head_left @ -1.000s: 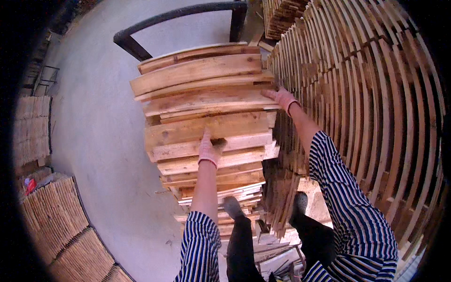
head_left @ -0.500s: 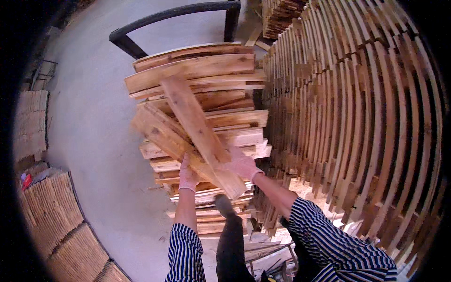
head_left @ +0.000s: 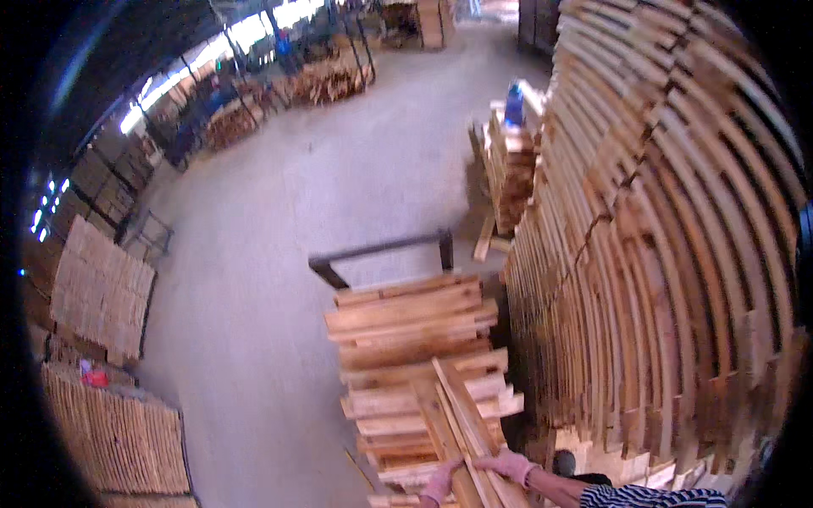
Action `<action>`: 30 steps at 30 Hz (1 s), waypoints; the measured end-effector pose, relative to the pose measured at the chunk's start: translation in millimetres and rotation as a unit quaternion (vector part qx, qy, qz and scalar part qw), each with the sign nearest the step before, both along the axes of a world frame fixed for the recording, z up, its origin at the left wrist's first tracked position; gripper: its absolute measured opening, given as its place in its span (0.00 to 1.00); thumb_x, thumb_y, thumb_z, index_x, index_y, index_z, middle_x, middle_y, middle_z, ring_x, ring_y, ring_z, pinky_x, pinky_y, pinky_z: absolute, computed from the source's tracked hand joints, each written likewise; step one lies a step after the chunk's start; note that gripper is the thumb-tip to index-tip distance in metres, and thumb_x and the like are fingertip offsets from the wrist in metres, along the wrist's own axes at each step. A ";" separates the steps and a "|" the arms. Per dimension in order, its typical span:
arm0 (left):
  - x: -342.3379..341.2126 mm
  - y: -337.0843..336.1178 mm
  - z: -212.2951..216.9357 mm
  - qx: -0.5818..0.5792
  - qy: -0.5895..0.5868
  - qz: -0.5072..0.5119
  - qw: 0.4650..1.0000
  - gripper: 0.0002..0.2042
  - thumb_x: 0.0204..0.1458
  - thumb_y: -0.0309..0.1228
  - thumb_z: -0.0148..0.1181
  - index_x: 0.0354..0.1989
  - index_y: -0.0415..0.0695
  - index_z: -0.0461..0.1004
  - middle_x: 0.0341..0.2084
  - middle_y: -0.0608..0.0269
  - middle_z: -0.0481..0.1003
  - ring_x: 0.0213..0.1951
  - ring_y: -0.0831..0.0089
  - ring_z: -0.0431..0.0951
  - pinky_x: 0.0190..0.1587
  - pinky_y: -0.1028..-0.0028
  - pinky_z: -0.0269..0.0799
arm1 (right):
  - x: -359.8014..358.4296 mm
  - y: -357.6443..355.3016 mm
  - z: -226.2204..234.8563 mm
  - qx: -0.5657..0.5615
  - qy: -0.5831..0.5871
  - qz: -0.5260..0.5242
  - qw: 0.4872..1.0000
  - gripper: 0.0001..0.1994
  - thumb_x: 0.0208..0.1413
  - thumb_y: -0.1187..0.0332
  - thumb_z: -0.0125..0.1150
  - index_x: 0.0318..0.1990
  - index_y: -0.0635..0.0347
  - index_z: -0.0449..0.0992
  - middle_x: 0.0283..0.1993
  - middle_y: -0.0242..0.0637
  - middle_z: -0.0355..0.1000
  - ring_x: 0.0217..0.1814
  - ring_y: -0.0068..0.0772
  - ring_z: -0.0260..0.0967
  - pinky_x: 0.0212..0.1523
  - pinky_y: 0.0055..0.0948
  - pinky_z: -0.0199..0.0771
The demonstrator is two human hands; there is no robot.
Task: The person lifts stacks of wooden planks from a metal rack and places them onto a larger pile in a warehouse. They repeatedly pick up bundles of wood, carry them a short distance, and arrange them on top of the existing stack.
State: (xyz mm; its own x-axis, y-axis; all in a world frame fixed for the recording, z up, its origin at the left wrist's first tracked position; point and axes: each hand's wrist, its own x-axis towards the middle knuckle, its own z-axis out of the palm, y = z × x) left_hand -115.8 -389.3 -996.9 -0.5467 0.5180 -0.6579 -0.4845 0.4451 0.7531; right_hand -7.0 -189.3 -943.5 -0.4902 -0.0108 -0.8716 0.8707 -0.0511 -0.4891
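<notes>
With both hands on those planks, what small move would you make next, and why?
Probably swing the planks right toward the tall stack. The left hand and right hand grip their near ends, and they lie tilted, lifted off the low pile, pointing toward that stack.

View tilts up since 0.5 s ago; both hands point(head_left: 478, 474) sit lower in frame, planks point(head_left: 461, 432) pulled nearer, stack point(head_left: 415, 356) farther.

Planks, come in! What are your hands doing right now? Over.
Left hand and right hand both gripping a few long planks. Planks tilted across the short stack. Tall wood wall close on the right.
</notes>
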 end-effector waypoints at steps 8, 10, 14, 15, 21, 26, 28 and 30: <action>-11.2 59.6 186.0 0.064 -0.040 0.095 0.993 0.24 0.58 0.38 0.65 0.60 0.42 0.72 0.49 0.58 0.78 0.49 0.66 0.77 0.53 0.65 0.75 | 30.4 6.8 129.3 0.047 0.073 -0.061 0.994 0.52 0.36 0.37 0.77 0.63 0.66 0.66 0.55 0.48 0.71 0.57 0.43 0.70 0.60 0.37 0.68; -7.5 59.0 228.8 0.078 -0.026 0.103 0.991 0.24 0.57 0.38 0.66 0.60 0.42 0.72 0.48 0.58 0.78 0.47 0.66 0.78 0.52 0.66 0.76 | 29.8 13.4 160.5 0.068 0.123 -0.061 0.988 0.53 0.35 0.40 0.78 0.65 0.67 0.63 0.57 0.49 0.69 0.59 0.43 0.68 0.62 0.37 0.67; 0.4 49.9 310.1 0.107 0.013 0.129 0.986 0.24 0.55 0.37 0.68 0.59 0.43 0.73 0.46 0.58 0.78 0.45 0.65 0.78 0.49 0.67 0.77 | -2.7 22.3 245.0 0.135 0.255 -0.077 0.955 0.57 0.34 0.45 0.82 0.68 0.68 0.57 0.62 0.49 0.65 0.64 0.43 0.64 0.66 0.38 0.63; 2.7 45.7 328.7 0.109 0.025 0.136 0.984 0.24 0.55 0.37 0.69 0.59 0.43 0.73 0.45 0.58 0.78 0.44 0.65 0.79 0.48 0.67 0.78 | -12.6 23.7 265.8 0.154 0.290 -0.083 0.941 0.58 0.34 0.46 0.83 0.69 0.68 0.56 0.63 0.50 0.64 0.66 0.43 0.63 0.67 0.38 0.62; -13.6 16.0 459.4 0.086 0.108 0.126 0.982 0.29 0.51 0.30 0.74 0.61 0.39 0.70 0.49 0.56 0.79 0.48 0.64 0.81 0.51 0.66 0.79 | -39.9 18.9 439.8 0.197 0.401 -0.096 0.889 0.65 0.33 0.52 0.86 0.75 0.61 0.43 0.69 0.49 0.59 0.71 0.40 0.58 0.72 0.37 0.59; -37.1 32.9 589.5 0.241 0.446 -0.063 0.860 0.28 0.51 0.31 0.73 0.59 0.37 0.71 0.50 0.50 0.78 0.50 0.57 0.80 0.52 0.62 0.78 | -33.2 14.9 538.2 0.196 0.555 -0.184 0.788 0.71 0.32 0.64 0.87 0.77 0.55 0.32 0.71 0.42 0.57 0.71 0.34 0.56 0.73 0.36 0.58; -42.0 48.3 641.7 0.255 0.542 -0.138 0.789 0.28 0.51 0.32 0.73 0.59 0.37 0.71 0.50 0.49 0.78 0.51 0.56 0.80 0.52 0.61 0.77 | -15.3 17.0 586.5 0.172 0.593 -0.240 0.749 0.70 0.34 0.67 0.85 0.77 0.55 0.31 0.70 0.41 0.59 0.70 0.34 0.58 0.72 0.36 0.61; -51.0 49.8 673.4 0.250 0.603 -0.178 0.736 0.29 0.51 0.31 0.73 0.60 0.37 0.71 0.50 0.50 0.78 0.52 0.59 0.79 0.52 0.63 0.77 | 15.9 8.7 655.6 0.156 0.547 -0.283 0.772 0.66 0.37 0.69 0.83 0.77 0.57 0.32 0.67 0.43 0.64 0.68 0.36 0.62 0.69 0.37 0.64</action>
State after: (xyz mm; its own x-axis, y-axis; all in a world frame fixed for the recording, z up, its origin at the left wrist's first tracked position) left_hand -166.8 -339.5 -323.5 -0.3487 0.7822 0.5163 0.7510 -0.0965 0.6532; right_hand 8.9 -180.7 -287.9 -0.7842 0.6019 0.1507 -0.1915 -0.0037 -0.9815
